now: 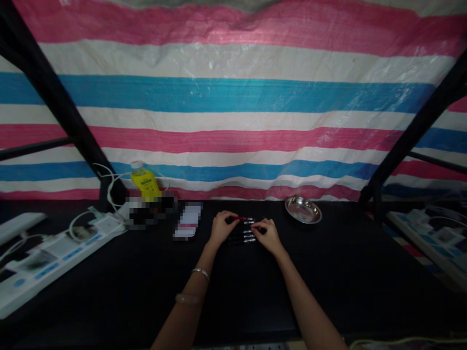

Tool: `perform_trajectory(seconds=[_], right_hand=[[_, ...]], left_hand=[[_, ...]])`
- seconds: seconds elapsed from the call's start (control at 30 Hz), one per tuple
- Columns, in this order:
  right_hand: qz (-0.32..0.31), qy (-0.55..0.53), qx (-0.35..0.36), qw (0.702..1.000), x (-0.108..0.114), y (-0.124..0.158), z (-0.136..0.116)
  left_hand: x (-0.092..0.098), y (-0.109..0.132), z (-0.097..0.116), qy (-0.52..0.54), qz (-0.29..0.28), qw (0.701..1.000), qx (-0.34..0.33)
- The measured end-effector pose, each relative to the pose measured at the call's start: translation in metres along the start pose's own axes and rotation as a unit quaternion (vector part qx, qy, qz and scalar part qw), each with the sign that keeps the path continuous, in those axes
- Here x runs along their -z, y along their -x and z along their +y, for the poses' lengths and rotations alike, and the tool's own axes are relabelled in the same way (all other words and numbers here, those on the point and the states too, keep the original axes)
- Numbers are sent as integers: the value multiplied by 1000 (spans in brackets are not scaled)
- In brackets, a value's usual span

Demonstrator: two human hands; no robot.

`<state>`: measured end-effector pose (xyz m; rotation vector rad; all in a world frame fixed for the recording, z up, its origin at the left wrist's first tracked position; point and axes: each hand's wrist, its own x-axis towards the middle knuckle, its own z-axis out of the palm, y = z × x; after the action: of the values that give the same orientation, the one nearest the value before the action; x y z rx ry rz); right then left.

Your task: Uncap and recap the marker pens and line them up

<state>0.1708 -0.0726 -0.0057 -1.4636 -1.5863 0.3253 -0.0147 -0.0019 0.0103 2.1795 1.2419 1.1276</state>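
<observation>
Several slim pens lie side by side on the black table, in a row between my hands. The farthest is a red pen [244,219] with a silvery end; closer to me are dark pens [249,236] with silvery right ends. My left hand [222,228] is closed, thumb and fingers pinching the left end of the red pen. On the right of the row, my right hand [268,236] has thumb and forefinger drawn together beside the pens' silvery ends. Whatever is in that pinch is too small to make out.
A round metal dish [303,210] stands at the back right. Behind my left hand's side are a blurred phone-like object [188,221], a yellow bottle [146,182] and a white power strip [62,257] with cables. Striped sheeting [233,97] hangs behind the table [241,301].
</observation>
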Motion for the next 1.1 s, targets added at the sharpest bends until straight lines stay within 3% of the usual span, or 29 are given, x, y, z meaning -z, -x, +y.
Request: perform_trajectory(seconds=[0.33,0.43,0.53,0.63,0.77,0.97,1.1], right_hand=[[-41,20,-16,999,-2,0,7],[-30,-23,-20,999,-3,-1,6],[11,-133,-56,989,-2,-4,5],[57,-283,-136,948,-1,-8,4],[74,-412,-208,884,0,-10,1],[11,-518,-241,820,0,-8,-7],[-25,-561,-275,781,1,-8,-5]], left_hand=[[-3,-1,-7,2,73,997,22],[-2,-1,-5,3,95,995,19],[0,-1,0,1,130,991,12],[2,1,10,1,157,988,8],[0,5,25,-5,145,989,-20],[-7,8,36,19,118,989,-90],[-8,10,43,50,101,989,-97]])
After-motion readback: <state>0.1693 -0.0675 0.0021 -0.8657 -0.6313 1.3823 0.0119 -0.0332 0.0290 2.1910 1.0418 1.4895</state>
